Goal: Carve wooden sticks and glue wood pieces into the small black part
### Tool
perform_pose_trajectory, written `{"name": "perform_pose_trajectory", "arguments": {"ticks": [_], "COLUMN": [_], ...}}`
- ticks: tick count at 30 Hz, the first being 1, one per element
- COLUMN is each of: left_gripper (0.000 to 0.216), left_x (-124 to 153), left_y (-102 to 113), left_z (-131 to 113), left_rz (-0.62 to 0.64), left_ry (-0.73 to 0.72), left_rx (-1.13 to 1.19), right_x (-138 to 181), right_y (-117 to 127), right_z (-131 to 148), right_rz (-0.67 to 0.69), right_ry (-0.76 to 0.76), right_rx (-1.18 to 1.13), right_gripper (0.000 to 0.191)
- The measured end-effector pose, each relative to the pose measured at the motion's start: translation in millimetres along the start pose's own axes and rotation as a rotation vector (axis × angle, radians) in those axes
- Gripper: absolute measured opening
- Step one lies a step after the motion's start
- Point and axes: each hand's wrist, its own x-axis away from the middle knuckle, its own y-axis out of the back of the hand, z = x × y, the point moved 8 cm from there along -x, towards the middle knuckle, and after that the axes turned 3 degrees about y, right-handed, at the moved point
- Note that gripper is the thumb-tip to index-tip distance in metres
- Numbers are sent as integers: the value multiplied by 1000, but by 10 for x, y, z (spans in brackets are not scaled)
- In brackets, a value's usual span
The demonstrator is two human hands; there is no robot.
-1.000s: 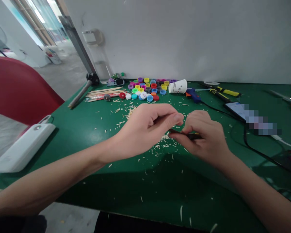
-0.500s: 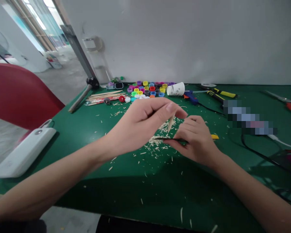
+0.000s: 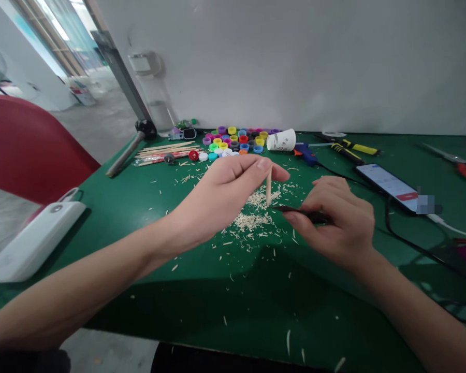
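My left hand [image 3: 231, 194] pinches a short pale wooden stick [image 3: 269, 187] between thumb and fingers; the stick points down over the table. To its right, my right hand [image 3: 336, 220] is wrapped round a dark knife [image 3: 308, 213], whose thin blade points left. The blade tip is close to the stick's lower end; whether they touch I cannot tell. Beneath both hands a heap of pale wood shavings [image 3: 252, 221] lies on the green table [image 3: 217, 300], with loose curls scattered about it. Most of the knife's handle is hidden in my right fingers.
Along the back lie wooden sticks [image 3: 165, 149], colourful bottle caps [image 3: 233, 140], a tipped paper cup [image 3: 281, 140] and a blue glue gun [image 3: 306, 154]. A phone [image 3: 388, 186] with cables, pliers [image 3: 349, 150] and scissors [image 3: 454, 158] are right. A white power bank [image 3: 34, 241] is left.
My right hand and the knife have moved right, away from my left hand. The stick now hangs more upright, and my left hand has shifted slightly left.
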Motion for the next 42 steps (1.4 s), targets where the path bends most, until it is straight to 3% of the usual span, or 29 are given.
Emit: {"name": "perform_pose_trajectory", "arguments": {"ticks": [10, 15, 19, 23, 28, 32, 39, 42], "left_gripper": [33, 32, 34, 29, 24, 27, 22, 22], "left_x": [12, 28, -15, -188, -341, -354, -325, -319], "left_y": [3, 41, 106, 106, -54, -111, -202, -245], "left_z": [-39, -95, -72, 181, 909, 1133, 916, 915], "left_rz": [-3, -12, -31, 68, 464, 540, 367, 388], "left_ry": [5, -6, -6, 32, 238, 110, -289, -344], "left_rx": [62, 89, 117, 2, -313, -622, -928, -954], "right_x": [6, 80, 96, 149, 341, 412, 431, 415], "right_y": [-17, -214, -272, -347, -543, -641, -699, -693], "right_z": [-4, 69, 41, -198, -524, -587, -580, -590], "right_rz": [28, 172, 212, 358, 658, 746, 777, 753], "right_ry": [-2, 102, 127, 87, 11, 4, 6, -2], "right_rx": [22, 50, 98, 180, 164, 175, 171, 181], "right_gripper": [28, 27, 27, 33, 36, 37, 37, 36]}}
